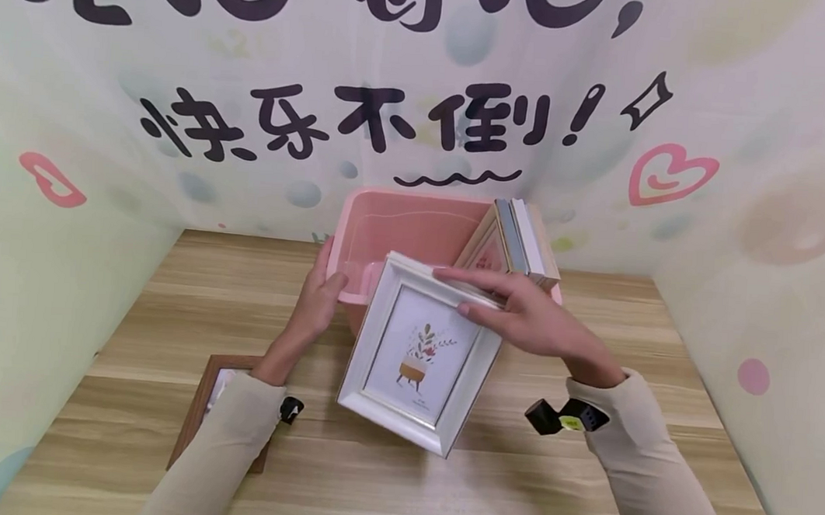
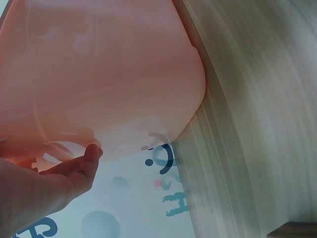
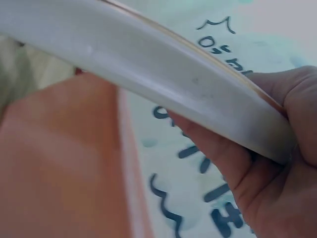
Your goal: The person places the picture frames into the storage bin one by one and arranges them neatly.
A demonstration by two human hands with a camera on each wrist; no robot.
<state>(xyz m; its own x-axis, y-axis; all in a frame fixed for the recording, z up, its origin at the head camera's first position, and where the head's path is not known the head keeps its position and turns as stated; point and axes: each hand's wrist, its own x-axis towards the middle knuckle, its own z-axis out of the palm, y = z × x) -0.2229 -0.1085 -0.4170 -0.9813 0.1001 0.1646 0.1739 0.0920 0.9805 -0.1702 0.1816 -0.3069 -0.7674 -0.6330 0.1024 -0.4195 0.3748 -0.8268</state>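
Note:
My left hand grips the left rim of a pink plastic bin; in the left wrist view its fingers are at the handle opening in the bin wall. A white picture frame, with a print of a potted plant, is tilted in front of the bin and overlaps its front rim. My right hand grips this frame by its upper right corner. In the right wrist view, thumb and fingers lie on opposite faces of the frame, beside the bin wall.
Several picture frames lean upright in the bin's right end. A brown wooden picture frame lies on the wood-grain table, partly under the left forearm. A printed cloth wall stands behind the bin, with more walls on both sides.

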